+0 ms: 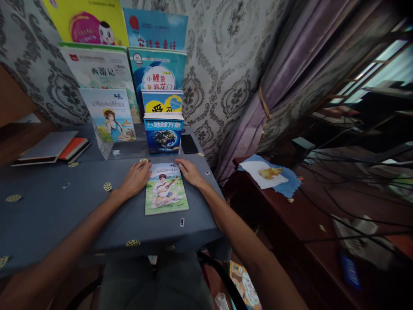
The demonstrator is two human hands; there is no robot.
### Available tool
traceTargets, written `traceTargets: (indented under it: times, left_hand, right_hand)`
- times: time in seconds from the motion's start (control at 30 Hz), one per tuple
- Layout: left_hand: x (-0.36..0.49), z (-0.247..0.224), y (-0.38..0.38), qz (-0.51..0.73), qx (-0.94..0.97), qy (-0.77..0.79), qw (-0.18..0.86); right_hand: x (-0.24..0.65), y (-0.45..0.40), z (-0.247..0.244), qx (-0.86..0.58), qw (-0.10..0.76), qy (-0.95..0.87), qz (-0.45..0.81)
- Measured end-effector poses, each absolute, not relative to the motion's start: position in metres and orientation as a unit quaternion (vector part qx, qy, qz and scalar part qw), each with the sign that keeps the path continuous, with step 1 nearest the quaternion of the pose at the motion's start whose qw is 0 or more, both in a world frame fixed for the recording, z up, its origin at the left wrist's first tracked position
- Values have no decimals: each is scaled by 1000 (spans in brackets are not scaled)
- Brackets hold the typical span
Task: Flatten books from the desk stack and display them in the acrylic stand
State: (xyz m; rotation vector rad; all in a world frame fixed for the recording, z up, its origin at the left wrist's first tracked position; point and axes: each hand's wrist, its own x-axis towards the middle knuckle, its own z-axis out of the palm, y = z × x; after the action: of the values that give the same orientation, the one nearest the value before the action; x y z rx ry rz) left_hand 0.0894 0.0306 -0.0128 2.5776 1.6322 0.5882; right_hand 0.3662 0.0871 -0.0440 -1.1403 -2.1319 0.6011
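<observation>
A thin paperback book (167, 196) lies flat on the blue-grey tablecloth, its cover showing a child playing a stringed instrument on grass. At its upper left edge rests my left hand (137, 177), fingers stretched out and fingertips against or close beside the cover. My right hand (189, 173) lies at the upper right corner, fingers extended, its fingertips by the book's top edge. Neither hand is wrapped round the book. Just beyond it stands a clear display rack (106, 148) with tiers of upright books, including a blue earth book (164, 137) and a book with a girl on its cover (112, 116).
A black phone (189, 144) lies right of the rack. Stacked notebooks (53, 146) sit at the table's left. To the right, a dark red desk (274, 206) carries a blue cloth (288, 183), white paper and tangled cables. A purple curtain (284, 77) hangs behind.
</observation>
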Motion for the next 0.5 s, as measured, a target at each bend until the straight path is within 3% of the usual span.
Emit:
traceTargets:
  times: [0.5]
  left_hand:
    - [150, -11, 42, 167, 907, 376, 93]
  right_hand:
    - [368, 93, -45, -420, 322, -813, 245]
